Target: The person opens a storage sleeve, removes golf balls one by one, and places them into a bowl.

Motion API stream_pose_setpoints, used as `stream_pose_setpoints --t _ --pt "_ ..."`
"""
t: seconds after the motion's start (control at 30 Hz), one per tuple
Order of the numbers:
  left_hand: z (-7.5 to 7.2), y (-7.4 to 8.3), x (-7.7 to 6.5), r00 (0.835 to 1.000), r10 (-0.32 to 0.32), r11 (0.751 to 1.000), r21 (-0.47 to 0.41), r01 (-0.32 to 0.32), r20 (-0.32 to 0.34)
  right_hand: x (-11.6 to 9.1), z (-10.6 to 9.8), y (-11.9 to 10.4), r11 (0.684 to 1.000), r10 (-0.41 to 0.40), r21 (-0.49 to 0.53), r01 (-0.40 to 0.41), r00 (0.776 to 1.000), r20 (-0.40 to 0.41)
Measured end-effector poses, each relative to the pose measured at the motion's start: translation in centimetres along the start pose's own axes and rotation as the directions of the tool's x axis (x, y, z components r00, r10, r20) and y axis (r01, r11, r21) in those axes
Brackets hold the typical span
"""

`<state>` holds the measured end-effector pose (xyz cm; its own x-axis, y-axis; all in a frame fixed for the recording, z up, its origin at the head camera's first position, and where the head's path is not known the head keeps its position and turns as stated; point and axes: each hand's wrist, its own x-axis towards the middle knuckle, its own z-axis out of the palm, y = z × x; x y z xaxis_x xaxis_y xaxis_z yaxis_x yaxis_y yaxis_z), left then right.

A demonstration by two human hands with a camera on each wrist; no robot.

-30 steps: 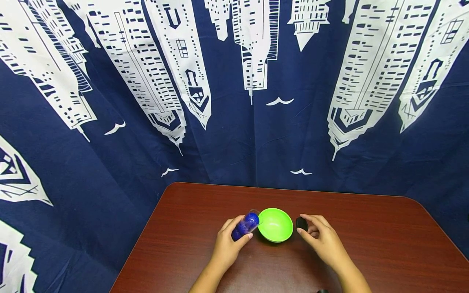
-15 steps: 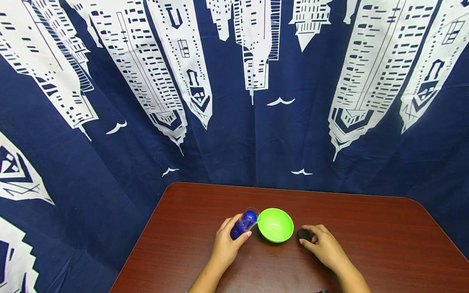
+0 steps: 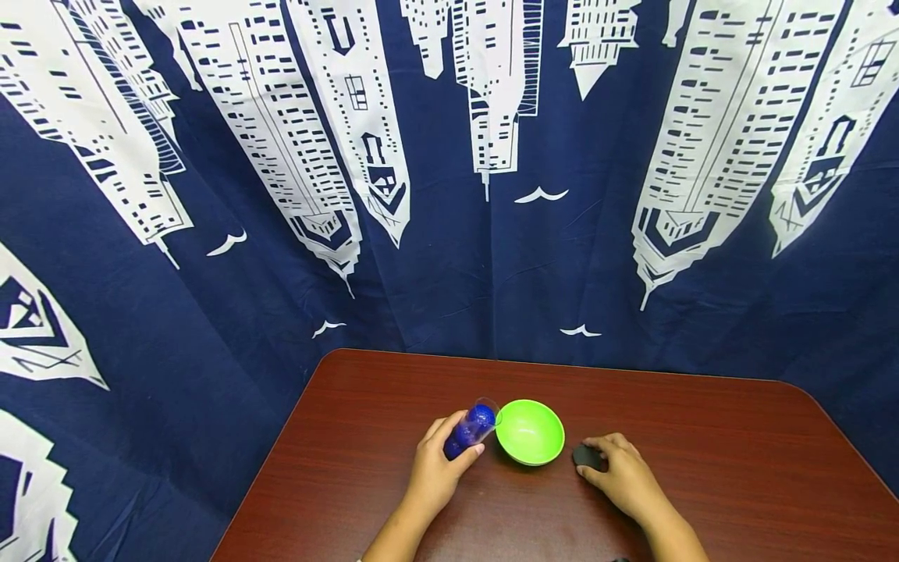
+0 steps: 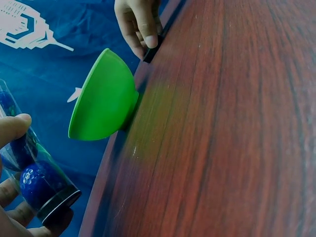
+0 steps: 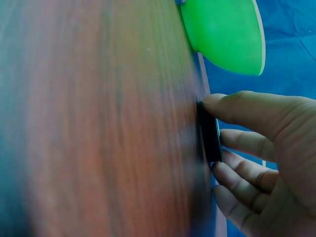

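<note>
My left hand [image 3: 434, 470] grips a clear plastic tube [image 3: 472, 428] of blue golf balls [image 4: 41, 183], tilted with its uncovered end toward the bowl. A black cap [image 4: 59, 203] covers the tube's lower end. Just right of that uncovered end stands a bright green bowl [image 3: 530, 434]; no balls show inside it. To the bowl's right, my right hand [image 3: 625, 476] holds a round black lid [image 3: 588, 457] by its edge between thumb and fingers. The lid lies flat at the tabletop in the right wrist view.
The brown wooden table [image 3: 702, 437] has its far edge close behind the bowl. A dark blue cloth [image 3: 435, 304] with white building prints hangs beyond it. A small dark object [image 3: 621, 560] is cut off at the bottom frame edge.
My right hand has brought the black lid down and slightly toward me, from upright in the air to flat on the table. The left hand and tube have barely moved.
</note>
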<state>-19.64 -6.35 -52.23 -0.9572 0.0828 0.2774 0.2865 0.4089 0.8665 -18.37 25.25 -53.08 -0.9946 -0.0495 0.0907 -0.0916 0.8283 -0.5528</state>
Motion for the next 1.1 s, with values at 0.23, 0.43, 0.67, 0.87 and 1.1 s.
stream_pose_setpoints --t 0.23,0.43,0.67,0.87,1.1 --pt "0.1 0.1 0.0 1.0 0.001 1.0 -0.014 -0.001 0.008 0.0 -0.2 -0.2 1.0 0.013 0.0 -0.013 1.0 0.013" --pt "0.1 0.0 -0.1 1.0 0.011 1.0 -0.004 -0.011 0.003 -0.2 -0.1 -0.2 1.0 -0.003 -0.023 0.003 1.0 -0.005" --pt "0.0 0.0 -0.2 1.0 0.015 1.0 -0.004 -0.015 -0.005 -0.2 -0.4 -0.4 1.0 -0.013 -0.002 0.013 1.0 0.003" --pt "-0.2 0.2 -0.2 1.0 0.02 1.0 0.005 -0.02 0.002 -0.3 -0.8 -0.6 0.996 -0.077 0.028 0.081 0.99 -0.116" --pt "-0.3 0.5 -0.1 1.0 0.026 1.0 0.008 -0.026 0.006 -0.5 -1.5 -2.2 0.978 -0.165 0.083 0.19 0.955 -0.245"
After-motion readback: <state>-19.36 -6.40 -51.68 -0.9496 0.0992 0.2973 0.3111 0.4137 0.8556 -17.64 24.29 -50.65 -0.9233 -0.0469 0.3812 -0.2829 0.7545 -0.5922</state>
